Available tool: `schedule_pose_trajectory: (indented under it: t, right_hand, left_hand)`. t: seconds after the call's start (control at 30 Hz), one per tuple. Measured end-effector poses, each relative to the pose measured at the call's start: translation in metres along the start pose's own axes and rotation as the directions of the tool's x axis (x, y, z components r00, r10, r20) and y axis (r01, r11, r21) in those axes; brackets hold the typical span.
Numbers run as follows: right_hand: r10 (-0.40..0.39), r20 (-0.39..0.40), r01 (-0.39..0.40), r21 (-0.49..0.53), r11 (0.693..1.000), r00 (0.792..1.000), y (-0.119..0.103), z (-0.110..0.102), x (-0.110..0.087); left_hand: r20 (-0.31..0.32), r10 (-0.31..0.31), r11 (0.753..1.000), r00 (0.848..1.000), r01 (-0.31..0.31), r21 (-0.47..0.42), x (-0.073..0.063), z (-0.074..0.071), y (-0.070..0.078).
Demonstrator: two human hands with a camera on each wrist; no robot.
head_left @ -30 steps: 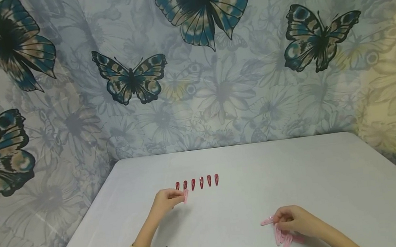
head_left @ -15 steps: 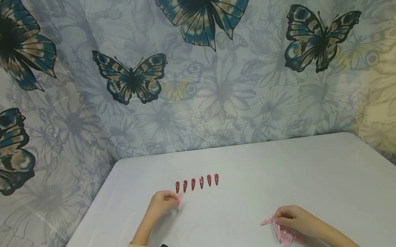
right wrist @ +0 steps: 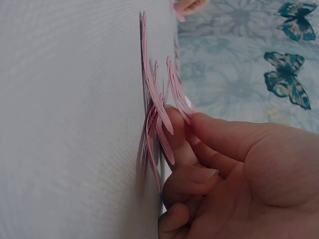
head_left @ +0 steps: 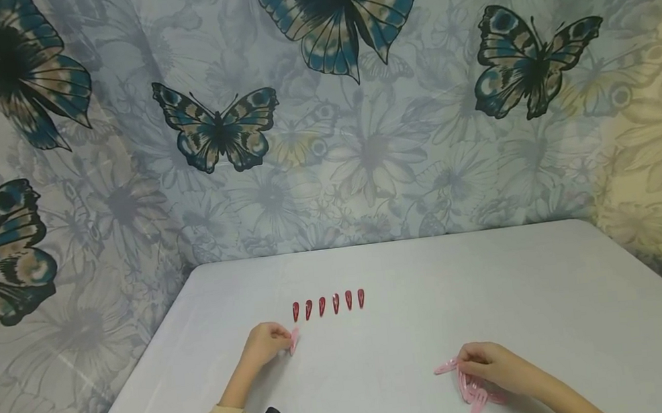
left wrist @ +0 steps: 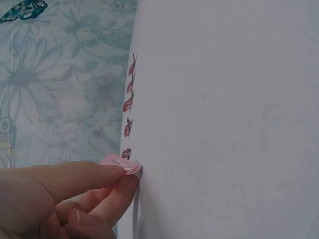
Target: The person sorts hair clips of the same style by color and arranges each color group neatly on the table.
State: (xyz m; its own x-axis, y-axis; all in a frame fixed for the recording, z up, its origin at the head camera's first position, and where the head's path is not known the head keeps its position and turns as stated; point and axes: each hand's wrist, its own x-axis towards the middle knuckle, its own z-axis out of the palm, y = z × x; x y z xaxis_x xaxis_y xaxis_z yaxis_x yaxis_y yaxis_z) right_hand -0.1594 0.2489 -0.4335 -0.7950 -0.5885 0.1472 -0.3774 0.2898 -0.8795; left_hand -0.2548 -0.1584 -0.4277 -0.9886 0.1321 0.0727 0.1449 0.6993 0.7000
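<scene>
Head view: pinching a pink clip [head_left: 294, 342] in left hand [head_left: 265, 343], tilted, just on the near side of the left end of six red clips [head_left: 322, 306] in a row. Also pinching a second pink clip [right wrist: 177, 89] in right hand [head_left: 492, 365], at a loose pink heap [head_left: 476, 401]. Farther out: white table [head_left: 382, 368], smooth, rounded at far corners, shadowed beside left hand. Beyond far edge: floral backdrop [head_left: 374, 156], grey-blue, yellowish at right, printed with large blue-and-black butterflies [head_left: 219, 132].
</scene>
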Motion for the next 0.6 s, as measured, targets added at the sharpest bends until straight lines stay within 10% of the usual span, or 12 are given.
schedule_pose_trajectory:
  t: [0.6]
  right_hand:
    - [0.053, -0.007, -0.053, 0.000, 0.999, 0.999, -0.0015, 0.0002, 0.0006]
  left_hand:
    - [-0.035, -0.031, 0.998, 0.999, 0.033, 0.059, -0.0020, 0.0039, -0.0007]
